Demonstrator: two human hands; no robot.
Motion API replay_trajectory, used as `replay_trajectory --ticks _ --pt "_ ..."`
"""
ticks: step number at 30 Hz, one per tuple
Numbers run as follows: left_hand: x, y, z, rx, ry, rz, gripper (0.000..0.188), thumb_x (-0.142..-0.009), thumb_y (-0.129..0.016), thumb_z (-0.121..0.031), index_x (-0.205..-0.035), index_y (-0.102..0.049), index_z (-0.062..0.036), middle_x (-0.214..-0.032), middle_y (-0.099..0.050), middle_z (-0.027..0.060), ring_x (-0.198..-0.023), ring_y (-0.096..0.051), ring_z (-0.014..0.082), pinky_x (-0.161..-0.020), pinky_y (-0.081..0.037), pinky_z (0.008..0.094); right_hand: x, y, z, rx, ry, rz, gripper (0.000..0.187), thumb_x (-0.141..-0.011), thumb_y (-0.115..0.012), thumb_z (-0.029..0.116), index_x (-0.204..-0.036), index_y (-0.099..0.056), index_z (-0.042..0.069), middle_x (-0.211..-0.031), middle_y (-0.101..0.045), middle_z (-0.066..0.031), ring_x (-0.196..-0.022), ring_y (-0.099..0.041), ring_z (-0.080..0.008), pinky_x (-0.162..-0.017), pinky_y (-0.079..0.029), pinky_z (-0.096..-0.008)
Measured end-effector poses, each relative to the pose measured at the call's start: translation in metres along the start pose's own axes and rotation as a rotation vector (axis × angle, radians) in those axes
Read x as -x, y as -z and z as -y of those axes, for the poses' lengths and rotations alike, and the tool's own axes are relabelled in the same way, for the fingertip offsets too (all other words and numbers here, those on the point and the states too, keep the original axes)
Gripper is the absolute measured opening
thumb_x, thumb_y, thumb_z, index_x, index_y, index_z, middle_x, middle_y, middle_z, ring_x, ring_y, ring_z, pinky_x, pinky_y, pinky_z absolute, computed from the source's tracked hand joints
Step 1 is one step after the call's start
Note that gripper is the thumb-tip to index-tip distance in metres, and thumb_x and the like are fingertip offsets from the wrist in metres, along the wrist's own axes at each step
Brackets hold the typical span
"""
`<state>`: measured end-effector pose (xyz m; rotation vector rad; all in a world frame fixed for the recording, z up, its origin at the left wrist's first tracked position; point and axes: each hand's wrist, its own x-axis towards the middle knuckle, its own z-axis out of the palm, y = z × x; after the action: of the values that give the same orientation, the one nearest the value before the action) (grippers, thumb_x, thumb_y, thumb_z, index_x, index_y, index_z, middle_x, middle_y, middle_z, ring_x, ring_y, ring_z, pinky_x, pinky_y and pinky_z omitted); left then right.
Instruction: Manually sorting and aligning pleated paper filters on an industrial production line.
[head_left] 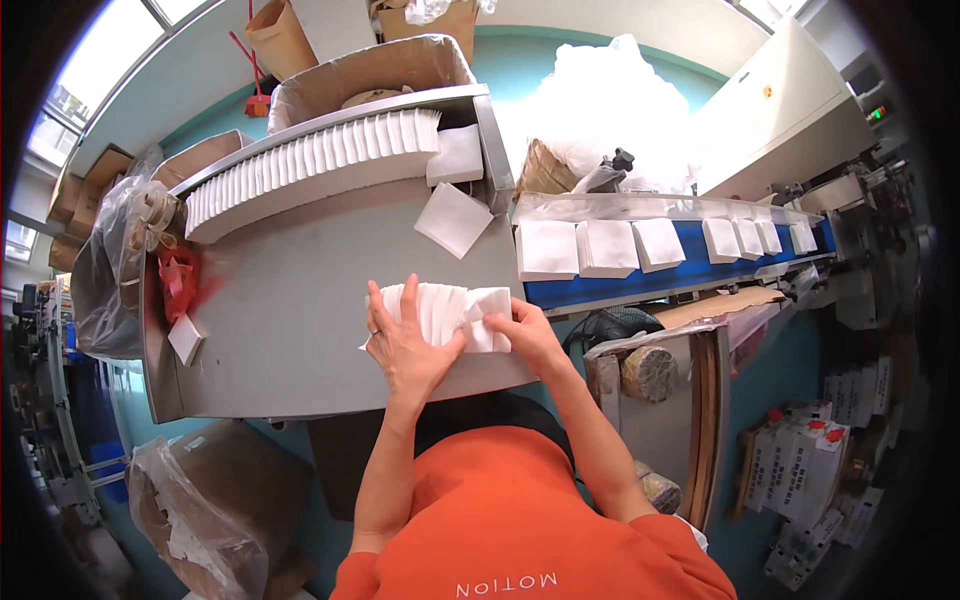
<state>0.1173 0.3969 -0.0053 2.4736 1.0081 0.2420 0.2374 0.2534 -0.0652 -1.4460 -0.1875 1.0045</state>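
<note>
A row of folded white paper napkins [437, 309] stands on edge at the near side of the grey metal table [300, 290]. My left hand [402, 345] grips its left part, with the fingers reaching over the back and the thumb in front. At the right end, my right hand [520, 335] pinches the last napkins between thumb and fingers; these tilt away from the others. Along the table's far edge runs a long curved row of napkins [320, 170]. A loose white stack [455, 220] lies near its right end, beside another stack [457, 155] in the corner.
On the right, a blue conveyor belt [690, 243] carries several napkin stacks [606, 248] up to the table. A red plastic bag [178, 285] and a small white stack [186, 340] are at the table's left edge. An open cardboard box [375, 72] stands behind.
</note>
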Motion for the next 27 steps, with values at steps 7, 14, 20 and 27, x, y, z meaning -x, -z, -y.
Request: replay_trajectory --ticks 7,14,20,27 --pt "0.003 0.008 0.025 -0.048 0.144 -0.089 0.093 -0.067 -0.077 -0.040 -0.148 -0.034 -0.0246 -0.155 -0.016 0.0233 -0.135 -0.032 0.0478 -0.104 -0.035 0.0593 -0.023 0.007 -0.034 -0.253 -0.041 -0.380 0.031 -0.097 -0.061 0.021 -0.121 -0.055 0.002 -0.102 -0.066 -0.0069 -0.085 -0.066 -0.0162 -0.072 -0.056 -0.0270" --pt "0.012 0.002 0.015 0.134 0.018 -0.032 0.081 -0.077 -0.077 -0.044 -0.146 -0.043 -0.0182 -0.154 -0.023 0.0251 -0.133 -0.035 0.0488 -0.104 -0.037 0.0563 -0.008 0.013 0.007 -0.223 -0.172 -0.313 0.063 -0.092 -0.060 0.056 -0.123 -0.051 0.002 -0.101 -0.060 -0.0068 -0.087 -0.062 -0.0168 -0.074 -0.050 -0.0276" --pt "0.021 -0.020 -0.005 0.210 -0.092 -0.068 0.091 -0.077 -0.077 -0.046 -0.151 -0.032 -0.0161 -0.152 -0.019 0.0301 -0.129 -0.035 0.0516 -0.100 -0.038 0.0590 0.007 -0.029 -0.009 0.134 0.168 -0.320 0.039 -0.098 -0.059 0.036 -0.112 -0.061 0.000 -0.098 -0.066 -0.0097 -0.094 -0.063 -0.0168 -0.080 -0.049 -0.0300" --pt "0.017 -0.020 -0.002 0.127 -0.055 -0.031 0.100 -0.070 -0.081 -0.051 -0.150 -0.032 -0.0167 -0.155 -0.010 0.0285 -0.134 -0.029 0.0503 -0.101 -0.035 0.0602 0.025 0.007 -0.002 -0.156 -0.386 0.022 0.039 -0.093 -0.065 0.039 -0.118 -0.063 0.008 -0.096 -0.067 -0.0005 -0.082 -0.062 -0.0089 -0.065 -0.046 -0.0236"
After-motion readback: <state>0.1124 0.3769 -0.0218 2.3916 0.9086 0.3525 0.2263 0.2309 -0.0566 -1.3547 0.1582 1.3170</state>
